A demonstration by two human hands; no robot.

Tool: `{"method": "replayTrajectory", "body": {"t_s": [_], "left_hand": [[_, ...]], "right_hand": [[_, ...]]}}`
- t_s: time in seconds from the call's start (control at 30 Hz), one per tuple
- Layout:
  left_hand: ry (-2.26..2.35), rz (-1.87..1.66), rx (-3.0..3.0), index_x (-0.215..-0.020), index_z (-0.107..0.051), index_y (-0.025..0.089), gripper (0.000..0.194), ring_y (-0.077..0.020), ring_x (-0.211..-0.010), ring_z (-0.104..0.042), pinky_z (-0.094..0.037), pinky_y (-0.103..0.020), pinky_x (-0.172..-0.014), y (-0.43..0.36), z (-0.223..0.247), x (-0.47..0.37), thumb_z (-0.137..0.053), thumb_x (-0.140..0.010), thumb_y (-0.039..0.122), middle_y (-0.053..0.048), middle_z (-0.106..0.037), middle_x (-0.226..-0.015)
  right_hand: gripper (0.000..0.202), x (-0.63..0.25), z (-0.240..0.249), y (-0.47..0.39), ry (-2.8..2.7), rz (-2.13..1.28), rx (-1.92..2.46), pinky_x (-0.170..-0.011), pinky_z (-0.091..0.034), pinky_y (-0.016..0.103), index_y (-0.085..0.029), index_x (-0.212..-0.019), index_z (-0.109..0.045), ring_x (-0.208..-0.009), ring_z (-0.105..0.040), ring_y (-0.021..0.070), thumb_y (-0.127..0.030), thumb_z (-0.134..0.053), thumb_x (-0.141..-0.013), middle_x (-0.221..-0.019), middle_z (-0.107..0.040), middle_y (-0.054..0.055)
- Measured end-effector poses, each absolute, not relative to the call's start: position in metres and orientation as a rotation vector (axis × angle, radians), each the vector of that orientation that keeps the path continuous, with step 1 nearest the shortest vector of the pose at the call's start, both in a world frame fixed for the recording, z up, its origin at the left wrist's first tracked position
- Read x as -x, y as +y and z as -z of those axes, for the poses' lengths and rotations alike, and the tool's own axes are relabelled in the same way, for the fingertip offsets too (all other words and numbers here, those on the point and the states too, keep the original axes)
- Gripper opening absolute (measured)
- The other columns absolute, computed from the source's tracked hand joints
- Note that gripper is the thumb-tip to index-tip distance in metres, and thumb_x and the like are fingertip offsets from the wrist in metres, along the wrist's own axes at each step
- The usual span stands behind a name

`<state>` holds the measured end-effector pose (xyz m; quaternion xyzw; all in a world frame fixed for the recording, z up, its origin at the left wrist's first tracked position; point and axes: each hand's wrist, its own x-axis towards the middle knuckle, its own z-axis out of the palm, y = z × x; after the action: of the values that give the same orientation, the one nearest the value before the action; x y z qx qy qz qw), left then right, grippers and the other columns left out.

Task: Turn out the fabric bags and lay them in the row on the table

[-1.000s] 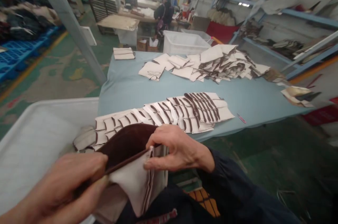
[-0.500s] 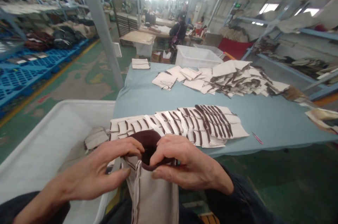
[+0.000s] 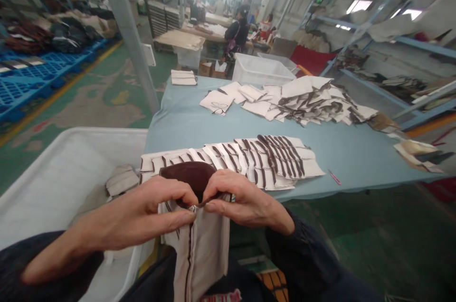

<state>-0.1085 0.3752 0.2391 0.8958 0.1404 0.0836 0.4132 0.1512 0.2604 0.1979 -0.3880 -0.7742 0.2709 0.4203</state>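
Observation:
A cream fabric piece [image 3: 210, 245] with a dark brown band round its open top hangs upright in front of my body. My left hand [image 3: 142, 212] pinches the near rim beside a seam that runs down the front. On the other side of that seam, my right hand [image 3: 238, 197] grips the brown rim between thumb and fingers. The two hands nearly touch at the seam. Behind them, a row of overlapping cream pieces with dark brown edges [image 3: 285, 159] lies along the table's near edge.
The blue-covered table [image 3: 185, 117] bears a heap of cream pieces [image 3: 313, 98], a small stack [image 3: 184, 78] and a pink-handled tool [image 3: 335, 177]. A white bin [image 3: 64, 150] holding fabric stands at the left. Farther back, a person [image 3: 238, 31] is near a white crate [image 3: 261, 70].
My left hand has moved right to the seam, its thumb and fingers now closed on the rim. The brown opening stands wider at the back, and the camera view has shifted slightly.

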Motion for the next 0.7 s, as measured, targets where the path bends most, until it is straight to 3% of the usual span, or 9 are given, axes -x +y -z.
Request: {"method": "replayTrajectory", "body": {"t_s": [0.1,0.23,0.47,0.63,0.7], "left_hand": [[0.36,-0.111,-2.144,-0.097,-0.083,0.025,0.025,-0.0148,-0.079,-0.071,-0.052,-0.022,-0.074,0.378,-0.243,0.102,-0.066,-0.108,0.04,0.003,-0.081,-0.086],[0.37,-0.113,-2.071,-0.091,-0.084,0.024,0.023,-0.013,-0.072,-0.068,-0.05,-0.02,-0.068,0.378,-0.243,0.097,-0.07,-0.104,0.037,0.003,-0.08,-0.079],[0.408,-0.127,-2.067,-0.09,-0.085,0.022,0.027,-0.0138,-0.072,-0.069,-0.051,-0.021,-0.068,0.377,-0.234,0.096,-0.065,-0.103,0.034,0.001,-0.081,-0.077],[0.544,-0.237,-2.144,-0.077,-0.078,0.021,0.023,-0.0125,-0.068,-0.067,-0.05,-0.02,-0.065,0.364,-0.235,0.088,-0.06,-0.091,0.023,0.003,-0.076,-0.07],[0.579,-0.266,-2.145,-0.076,-0.078,0.021,0.026,-0.0113,-0.064,-0.065,-0.048,-0.019,-0.061,0.358,-0.236,0.086,-0.06,-0.093,0.025,0.004,-0.073,-0.067]], "right_hand": [[0.013,-0.152,-0.194,0.26,-1.927,-0.718,1.007,-0.096,-0.058,0.034,-0.02,-0.105,-0.078,-0.096,-0.074,0.0194,-0.031,-0.079,-0.111,-0.102,-0.083,0.006],[0.011,-0.15,-0.19,0.26,-1.892,-0.748,0.988,-0.095,-0.059,0.034,-0.02,-0.105,-0.079,-0.097,-0.075,0.0193,-0.029,-0.08,-0.11,-0.103,-0.084,0.006],[0.01,-0.152,-0.184,0.266,-1.913,-0.716,0.937,-0.091,-0.058,0.033,-0.019,-0.103,-0.079,-0.091,-0.075,0.0181,-0.027,-0.079,-0.11,-0.099,-0.084,0.005],[0.005,-0.148,-0.189,0.26,-1.912,-0.59,1.01,-0.084,-0.055,0.032,-0.018,-0.103,-0.079,-0.086,-0.072,0.019,-0.021,-0.077,-0.106,-0.092,-0.081,0.004],[0.008,-0.145,-0.195,0.255,-1.895,-0.548,1.06,-0.084,-0.055,0.033,-0.017,-0.105,-0.079,-0.088,-0.072,0.0199,-0.025,-0.08,-0.103,-0.094,-0.082,0.005]]}}
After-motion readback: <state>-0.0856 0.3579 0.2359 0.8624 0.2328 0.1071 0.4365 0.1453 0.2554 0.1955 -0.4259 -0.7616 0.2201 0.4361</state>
